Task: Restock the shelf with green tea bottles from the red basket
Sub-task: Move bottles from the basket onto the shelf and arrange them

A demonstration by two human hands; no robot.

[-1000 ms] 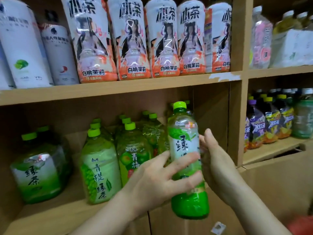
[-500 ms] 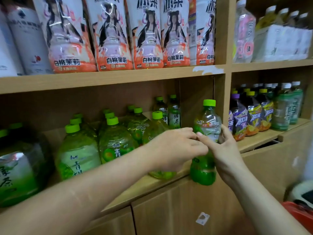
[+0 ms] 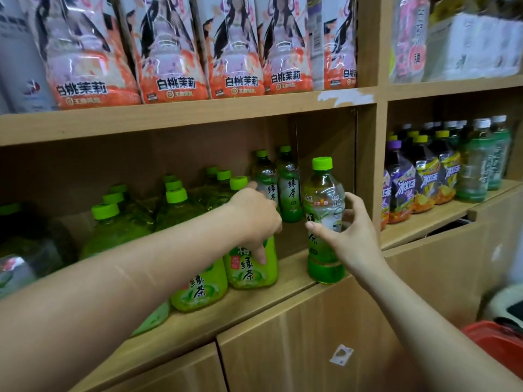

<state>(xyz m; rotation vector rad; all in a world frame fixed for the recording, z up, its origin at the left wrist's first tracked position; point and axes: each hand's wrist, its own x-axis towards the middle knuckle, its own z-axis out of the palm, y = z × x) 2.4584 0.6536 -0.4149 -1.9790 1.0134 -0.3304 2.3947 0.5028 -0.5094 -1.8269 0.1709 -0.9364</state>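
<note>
The green tea bottle (image 3: pixel 323 219) stands upright at the front edge of the wooden shelf (image 3: pixel 294 274), its base on the board, green cap up. The right hand (image 3: pixel 351 236) cups it from the right: thumb tip across the label in front, the other fingers (image 3: pixel 348 213) curled loosely round the far side, spread rather than clamped; whether they all touch the plastic I cannot tell. Just left of that thumb there's a gap of bare shelf, then the left hand (image 3: pixel 256 213), knuckles up, fingers bent downward and one fingertip pressing the label of a fatter green bottle (image 3: pixel 250 265). Behind those fingers two slim green tea bottles (image 3: pixel 278 183) stand at the back. Far below and right of the right wrist, a corner of the red basket (image 3: pixel 498 345) shows
</note>
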